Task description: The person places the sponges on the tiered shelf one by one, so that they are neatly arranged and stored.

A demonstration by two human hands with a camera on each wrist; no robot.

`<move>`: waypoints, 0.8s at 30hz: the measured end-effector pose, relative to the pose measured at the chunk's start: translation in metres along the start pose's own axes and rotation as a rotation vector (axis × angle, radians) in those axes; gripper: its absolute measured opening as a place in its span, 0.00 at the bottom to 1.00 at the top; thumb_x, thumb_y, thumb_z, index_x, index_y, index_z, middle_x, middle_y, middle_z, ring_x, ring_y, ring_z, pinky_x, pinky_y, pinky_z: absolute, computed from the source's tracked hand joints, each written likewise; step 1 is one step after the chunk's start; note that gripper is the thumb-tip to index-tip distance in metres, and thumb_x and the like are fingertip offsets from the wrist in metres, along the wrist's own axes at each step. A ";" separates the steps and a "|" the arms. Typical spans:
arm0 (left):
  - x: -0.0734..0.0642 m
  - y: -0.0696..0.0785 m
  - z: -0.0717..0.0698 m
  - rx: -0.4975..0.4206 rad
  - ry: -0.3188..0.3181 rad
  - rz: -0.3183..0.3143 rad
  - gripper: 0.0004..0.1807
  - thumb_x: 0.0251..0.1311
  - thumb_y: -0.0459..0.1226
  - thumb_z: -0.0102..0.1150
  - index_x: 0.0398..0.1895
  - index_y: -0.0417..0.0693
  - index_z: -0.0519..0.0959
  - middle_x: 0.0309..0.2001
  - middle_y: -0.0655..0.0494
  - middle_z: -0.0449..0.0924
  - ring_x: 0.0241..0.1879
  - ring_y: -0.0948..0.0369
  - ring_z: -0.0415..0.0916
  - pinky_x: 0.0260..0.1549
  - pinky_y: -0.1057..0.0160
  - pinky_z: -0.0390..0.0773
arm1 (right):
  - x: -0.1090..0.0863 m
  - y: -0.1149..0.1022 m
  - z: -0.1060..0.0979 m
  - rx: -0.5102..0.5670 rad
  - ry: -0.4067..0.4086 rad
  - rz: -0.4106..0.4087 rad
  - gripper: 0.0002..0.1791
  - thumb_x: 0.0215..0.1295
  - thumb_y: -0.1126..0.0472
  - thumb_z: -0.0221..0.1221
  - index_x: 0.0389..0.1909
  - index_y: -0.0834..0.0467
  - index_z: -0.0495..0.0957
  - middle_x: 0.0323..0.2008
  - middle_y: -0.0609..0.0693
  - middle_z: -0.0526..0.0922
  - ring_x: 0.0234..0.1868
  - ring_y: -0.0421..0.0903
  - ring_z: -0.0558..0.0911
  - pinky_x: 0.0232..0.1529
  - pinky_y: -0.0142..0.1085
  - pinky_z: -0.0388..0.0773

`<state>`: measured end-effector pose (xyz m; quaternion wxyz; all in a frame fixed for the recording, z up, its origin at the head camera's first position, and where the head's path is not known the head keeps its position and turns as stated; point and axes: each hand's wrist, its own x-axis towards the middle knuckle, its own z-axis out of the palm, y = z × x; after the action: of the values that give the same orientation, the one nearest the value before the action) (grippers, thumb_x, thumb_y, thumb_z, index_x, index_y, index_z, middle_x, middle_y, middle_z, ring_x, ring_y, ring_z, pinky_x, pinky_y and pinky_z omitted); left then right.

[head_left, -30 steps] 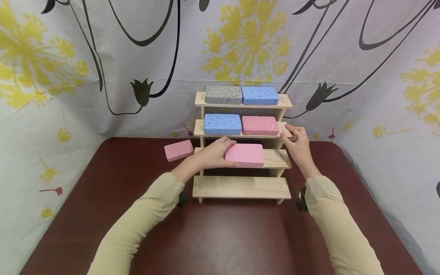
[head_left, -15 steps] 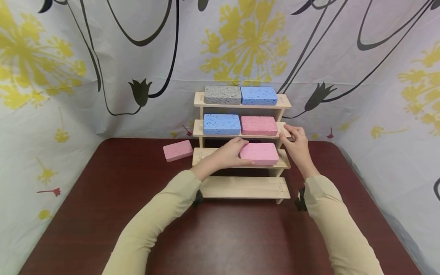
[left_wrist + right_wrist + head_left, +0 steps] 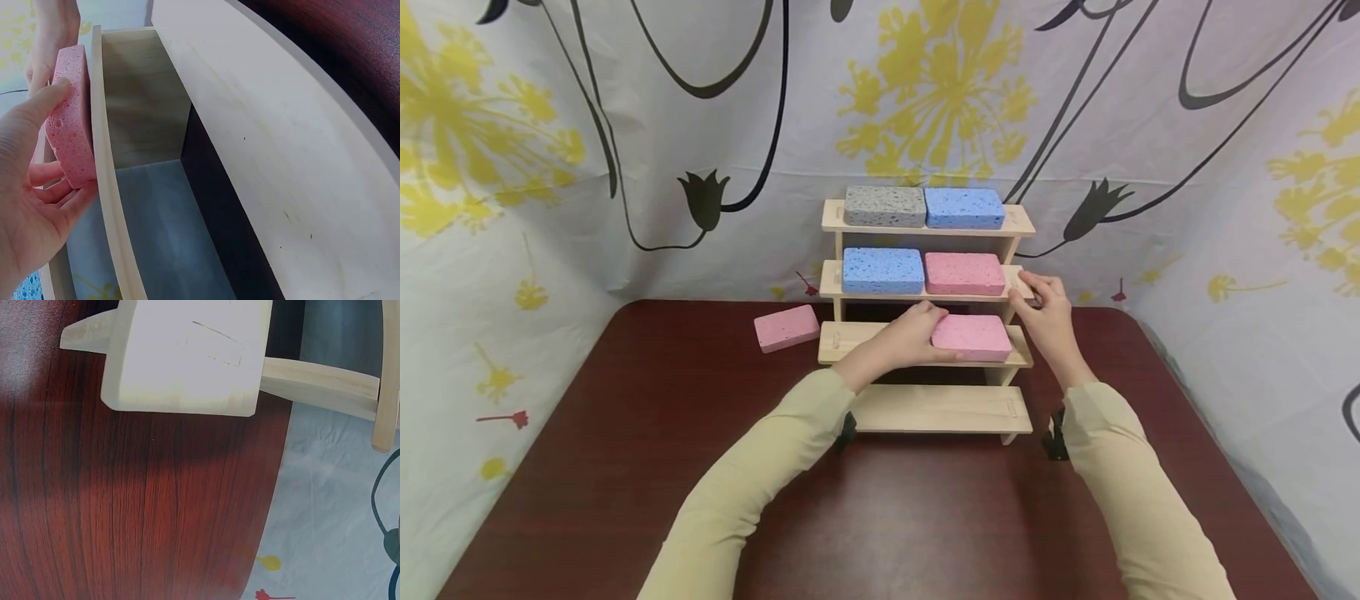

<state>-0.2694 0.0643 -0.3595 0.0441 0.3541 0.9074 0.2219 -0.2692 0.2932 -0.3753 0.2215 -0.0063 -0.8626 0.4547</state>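
My left hand (image 3: 910, 337) grips a pink sponge (image 3: 972, 338) by its left end, thumb at the front edge. That sponge sits at the right part of the second-lowest step of a wooden tiered shelf (image 3: 925, 408). The left wrist view has the pink sponge (image 3: 72, 122) between thumb and fingers, tight against a step's edge. With thumb and fingers, my right hand (image 3: 1048, 321) pinches the right end of the step above. On that step lie a blue sponge (image 3: 882, 270) and a darker pink sponge (image 3: 964, 273).
A grey sponge (image 3: 884, 206) and another blue sponge (image 3: 964, 207) occupy the top step. One more pink sponge (image 3: 787, 327) lies on the dark red table (image 3: 880, 517), left of the shelf. Behind stands a patterned white cloth (image 3: 647, 125).
My left hand has slid the pink sponge rightward along the second-lowest step, and it now sits slightly lower at the right side. The right hand has stayed on the step's end.
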 end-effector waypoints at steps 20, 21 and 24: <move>-0.039 -0.030 -0.008 -0.058 0.110 0.058 0.36 0.55 0.51 0.58 0.63 0.40 0.63 0.58 0.47 0.67 0.58 0.55 0.65 0.59 0.59 0.67 | -0.002 0.003 0.000 -0.033 -0.014 0.017 0.26 0.63 0.55 0.54 0.59 0.62 0.69 0.51 0.57 0.66 0.57 0.50 0.69 0.59 0.36 0.67; -0.044 -0.035 -0.010 -0.065 0.149 0.069 0.33 0.57 0.50 0.57 0.61 0.41 0.65 0.56 0.48 0.69 0.57 0.56 0.66 0.58 0.60 0.68 | -0.001 0.003 0.000 -0.033 -0.016 0.019 0.26 0.63 0.54 0.54 0.60 0.62 0.69 0.51 0.57 0.66 0.57 0.49 0.69 0.58 0.36 0.67; -0.062 -0.053 -0.016 -0.091 0.281 0.092 0.24 0.58 0.46 0.56 0.54 0.44 0.72 0.51 0.51 0.74 0.53 0.57 0.71 0.55 0.59 0.71 | -0.001 0.002 0.000 -0.026 -0.014 0.017 0.26 0.63 0.55 0.54 0.59 0.62 0.69 0.51 0.58 0.66 0.57 0.50 0.70 0.59 0.39 0.68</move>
<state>-0.2598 -0.0173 -0.3730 -0.0777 0.3584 0.8765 0.3117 -0.2691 0.2938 -0.3771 0.2115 -0.0133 -0.8699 0.4454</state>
